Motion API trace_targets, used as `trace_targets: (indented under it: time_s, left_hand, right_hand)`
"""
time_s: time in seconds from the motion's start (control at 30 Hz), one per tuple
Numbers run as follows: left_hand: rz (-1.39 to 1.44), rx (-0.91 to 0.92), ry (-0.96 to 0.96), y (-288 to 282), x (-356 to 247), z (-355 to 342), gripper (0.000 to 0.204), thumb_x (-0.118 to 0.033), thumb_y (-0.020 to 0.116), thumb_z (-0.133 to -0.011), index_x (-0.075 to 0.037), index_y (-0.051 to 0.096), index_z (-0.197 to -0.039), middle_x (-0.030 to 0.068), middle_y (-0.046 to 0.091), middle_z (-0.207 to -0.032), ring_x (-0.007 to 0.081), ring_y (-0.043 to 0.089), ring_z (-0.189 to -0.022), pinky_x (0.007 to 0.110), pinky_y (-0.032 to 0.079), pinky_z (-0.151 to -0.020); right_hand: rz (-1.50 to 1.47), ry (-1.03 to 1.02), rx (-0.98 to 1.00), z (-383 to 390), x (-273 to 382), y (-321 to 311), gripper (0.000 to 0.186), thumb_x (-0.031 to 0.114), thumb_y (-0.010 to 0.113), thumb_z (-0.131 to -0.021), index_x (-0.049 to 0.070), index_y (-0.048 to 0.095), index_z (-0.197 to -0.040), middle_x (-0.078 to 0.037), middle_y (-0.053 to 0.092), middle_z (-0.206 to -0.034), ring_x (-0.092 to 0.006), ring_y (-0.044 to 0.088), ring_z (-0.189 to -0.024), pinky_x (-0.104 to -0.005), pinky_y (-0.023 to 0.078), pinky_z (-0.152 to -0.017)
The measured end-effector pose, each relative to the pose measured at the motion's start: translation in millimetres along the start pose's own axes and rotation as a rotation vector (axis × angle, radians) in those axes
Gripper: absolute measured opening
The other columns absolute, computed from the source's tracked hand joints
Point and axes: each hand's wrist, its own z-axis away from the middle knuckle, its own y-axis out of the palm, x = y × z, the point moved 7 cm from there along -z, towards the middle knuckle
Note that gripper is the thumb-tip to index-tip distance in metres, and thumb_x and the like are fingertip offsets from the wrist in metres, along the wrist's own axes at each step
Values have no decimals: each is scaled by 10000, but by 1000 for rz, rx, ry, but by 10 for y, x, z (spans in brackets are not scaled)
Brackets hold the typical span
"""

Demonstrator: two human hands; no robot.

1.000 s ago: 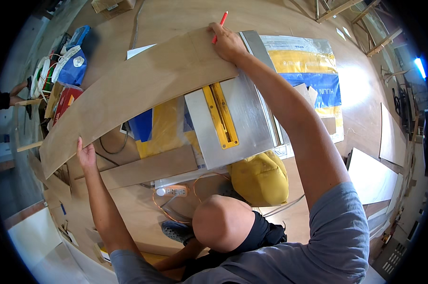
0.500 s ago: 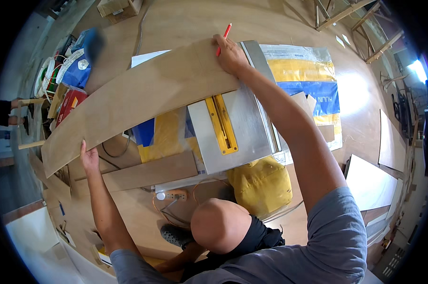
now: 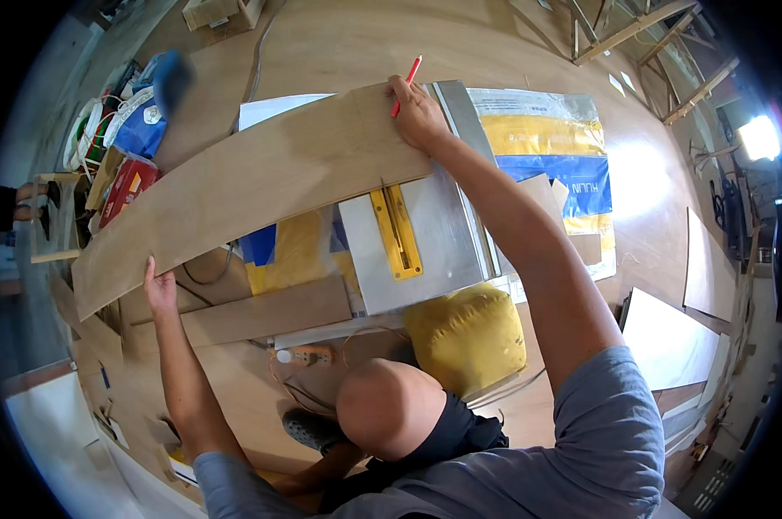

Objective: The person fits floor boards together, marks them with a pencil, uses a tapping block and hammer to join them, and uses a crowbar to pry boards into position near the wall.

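You are steadying a long tan board partly over a metal table, your left hand gripping its near edge close to the left end. Your right hand is resting on the opposite end while clasping a red pencil. The left end is overhanging well past the table, which is probably why your left hand is supporting it; your right is likely keeping the other end flat, just beside the metal rail. The pencil is pointing up and away from you, perhaps staying clear of the surface. The board's long axis is running aslant, near left to far right, its right end facing the rail and covering the yellow insert's far tip.
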Motion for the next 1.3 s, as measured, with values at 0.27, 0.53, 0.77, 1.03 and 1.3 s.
trace_targets:
  time_s: [0.27,0.53,0.77,1.03,1.3]
  left_hand:
    - [-13,34,37,-85,-30,160,305,-78,658,-981,18,611,-1266,147,674,-1279,257,659,-1165,396,569,-1012]
    - [-7,48,0,-152,29,329,304,-64,656,-979,21,614,-1267,138,678,-1269,253,659,-1157,380,564,-1018]
    - [26,-21,18,-262,-63,380,294,-34,667,-964,13,628,-1252,138,684,-1257,246,655,-1163,370,564,-1013]
    - [-38,-67,22,-436,-133,543,270,-55,685,-958,-7,637,-1219,94,695,-1231,203,669,-1118,322,564,-984]
    - [-17,-16,-36,-493,22,803,263,-85,693,-962,-13,647,-1211,83,709,-1198,192,675,-1105,305,575,-949]
  right_hand:
    - [-28,11,6,163,68,-69,159,76,519,-921,59,505,-1078,-168,624,-1108,-382,580,-1128,-468,492,-912]
    - [-15,34,9,405,77,-110,165,65,512,-914,70,493,-1078,-178,612,-1105,-401,588,-1108,-490,497,-892]
    - [-21,3,-3,487,54,-79,192,66,515,-905,73,491,-1095,-193,603,-1123,-428,588,-1096,-509,497,-883]
    - [-44,41,21,646,177,-143,227,30,530,-882,61,489,-1103,-160,594,-1150,-408,560,-1153,-498,490,-907]
    - [14,-24,-6,928,276,-261,318,-14,539,-862,34,494,-1173,-136,588,-1185,-383,555,-1169,-465,484,-944]
